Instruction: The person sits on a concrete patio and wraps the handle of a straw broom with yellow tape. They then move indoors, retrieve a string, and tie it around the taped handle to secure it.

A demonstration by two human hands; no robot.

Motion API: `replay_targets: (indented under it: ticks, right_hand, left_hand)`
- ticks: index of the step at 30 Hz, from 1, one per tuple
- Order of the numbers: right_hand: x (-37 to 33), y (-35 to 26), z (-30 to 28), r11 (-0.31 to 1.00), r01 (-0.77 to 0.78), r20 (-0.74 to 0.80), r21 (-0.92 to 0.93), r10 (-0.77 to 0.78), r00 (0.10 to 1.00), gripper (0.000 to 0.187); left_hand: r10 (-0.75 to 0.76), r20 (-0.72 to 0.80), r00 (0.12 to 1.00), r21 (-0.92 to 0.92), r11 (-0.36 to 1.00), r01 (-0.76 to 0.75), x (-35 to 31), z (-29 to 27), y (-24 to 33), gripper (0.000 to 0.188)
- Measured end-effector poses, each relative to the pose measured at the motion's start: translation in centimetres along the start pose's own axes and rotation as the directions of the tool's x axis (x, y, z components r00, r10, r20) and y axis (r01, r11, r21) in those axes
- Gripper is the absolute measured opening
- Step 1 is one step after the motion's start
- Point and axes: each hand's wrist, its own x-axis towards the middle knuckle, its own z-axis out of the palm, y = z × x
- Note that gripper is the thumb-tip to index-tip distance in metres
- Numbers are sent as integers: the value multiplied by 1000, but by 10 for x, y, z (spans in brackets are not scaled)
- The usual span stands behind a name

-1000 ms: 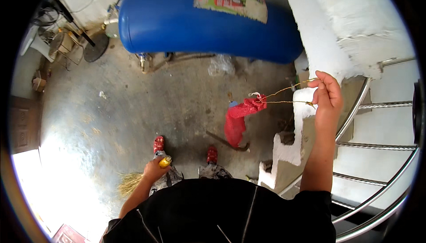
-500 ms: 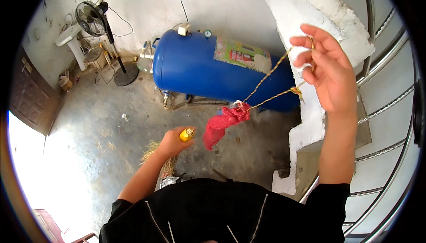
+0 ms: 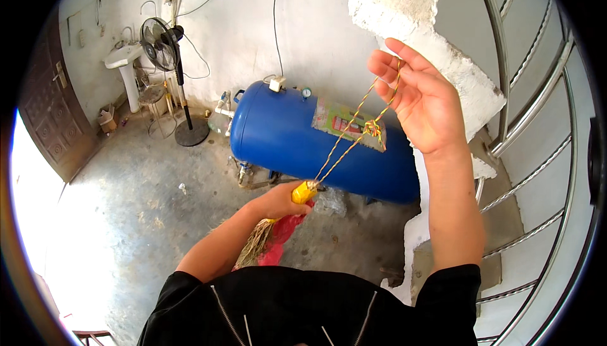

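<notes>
My left hand [image 3: 278, 203] is closed round the yellow-wrapped end [image 3: 304, 192] of a bundle of dry straw [image 3: 255, 242], whose stalks trail toward my body. Beside the straw hangs a red mesh-like cloth [image 3: 280, 240], partly hidden by the hand and the bundle. Up on the right, my right hand [image 3: 425, 102] holds a loop of twisted yellow-and-dark cord [image 3: 344, 145] over its bent fingers. Two strands run taut from there down to the yellow end, with a knotted tangle [image 3: 373, 129] partway along. Whether the cord is tied to the cloth or the bundle is hidden.
A large blue tank [image 3: 278, 131] lies beyond my hands. At the far left stand a black pedestal fan [image 3: 161, 43], a stool [image 3: 150, 96] and a white washbasin [image 3: 123, 56]. White stair edging [image 3: 461, 80] and a metal railing [image 3: 537, 185] flank my right arm.
My left hand has moved right and up with the straw bundle, to the lower end of the cord. The red cloth now hangs behind that hand. My right hand has shifted slightly left.
</notes>
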Motion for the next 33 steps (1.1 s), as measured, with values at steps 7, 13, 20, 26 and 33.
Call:
replay_targets:
  ticks: [7, 13, 20, 26, 33]
  right_hand:
    - [-11, -11, -40, 999, -6, -125, -41, 1, 992, 45]
    - [-25, -11, -69, 1000, -15, -137, 7, 16, 990, 43]
    - [-36, 7, -48, 994, -108, -108, 19, 110, 988, 38]
    - [-41, 33, -14, 980, -197, -25, 28, 197, 980, 35]
    - [-46, 46, -9, 978, -130, -63, 164, 142, 988, 33]
  left_hand:
    - [-47, -113, 993, -52, 998, 41, -19, 6, -7, 27]
    - [-6, -111, 994, -84, 996, -4, -24, -6, -21, 22]
    - [235, -391, 890, 22, 969, -246, -24, 2, 33, 31]
    - [321, -305, 897, -87, 928, -361, -22, 9, 115, 25]
    - [405, -305, 862, -194, 860, -472, -5, 30, 124, 19]
